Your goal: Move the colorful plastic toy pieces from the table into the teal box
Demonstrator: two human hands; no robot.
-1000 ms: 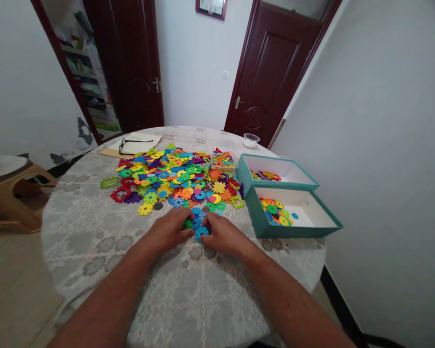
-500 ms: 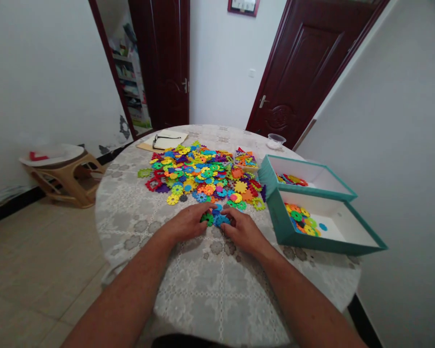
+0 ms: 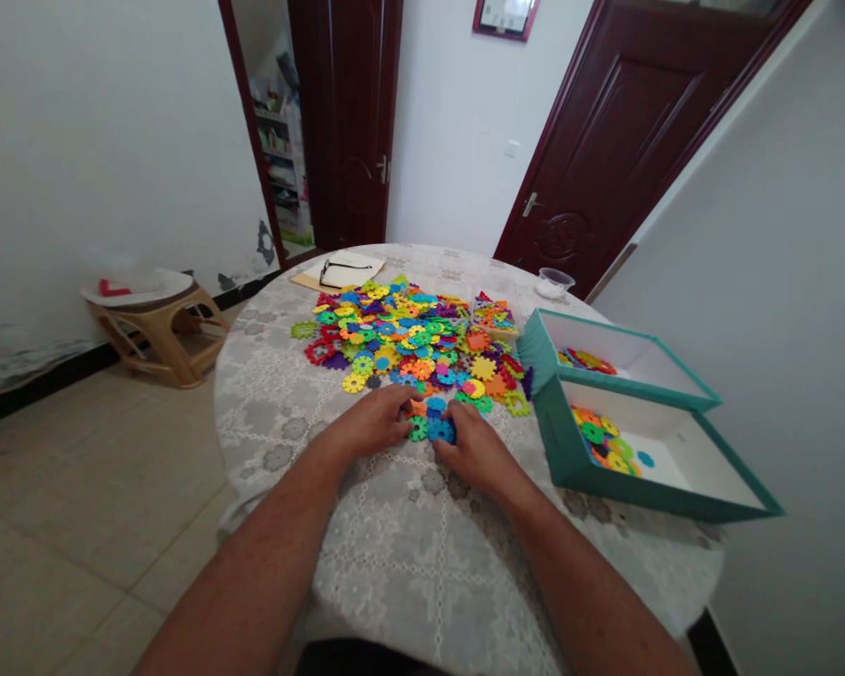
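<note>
Lace-covered counter (image 3: pixel 394 563): left hand (image 3: pixel 373 424) and right hand (image 3: pixel 475 449), grips narrow, pinch plastic discs (image 3: pixel 429 430). They look light, stiff, probably slick; best held by the notched rims.

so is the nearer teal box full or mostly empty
Mostly empty: the nearer teal box holds a small cluster of coloured pieces at its left end; its white floor is mostly bare.
</note>
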